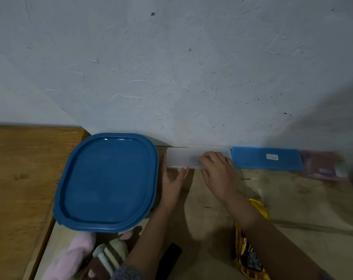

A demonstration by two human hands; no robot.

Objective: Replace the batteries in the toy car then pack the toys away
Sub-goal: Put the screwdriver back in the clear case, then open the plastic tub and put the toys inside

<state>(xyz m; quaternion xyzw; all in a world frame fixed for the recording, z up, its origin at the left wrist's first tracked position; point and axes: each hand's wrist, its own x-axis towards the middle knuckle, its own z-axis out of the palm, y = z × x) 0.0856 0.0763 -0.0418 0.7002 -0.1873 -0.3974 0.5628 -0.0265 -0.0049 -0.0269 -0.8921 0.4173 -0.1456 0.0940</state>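
Label (272,157) on blue case (267,159) — white, writing unreadable. Both hands rest on translucent case (183,156) against wall: left hand (172,181) flat at its edge, right hand (217,170) fingers curled on top. Gold toy car (250,257) sits near bottom edge — part hidden by right forearm.

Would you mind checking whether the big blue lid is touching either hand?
No, the blue lid lies left of both hands, while the left hand and right hand are at the clear case.

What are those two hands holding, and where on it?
A long translucent white plastic case by the wall. The right hand lies over its right half; the left hand touches its front left edge. A firm grip cannot be told.
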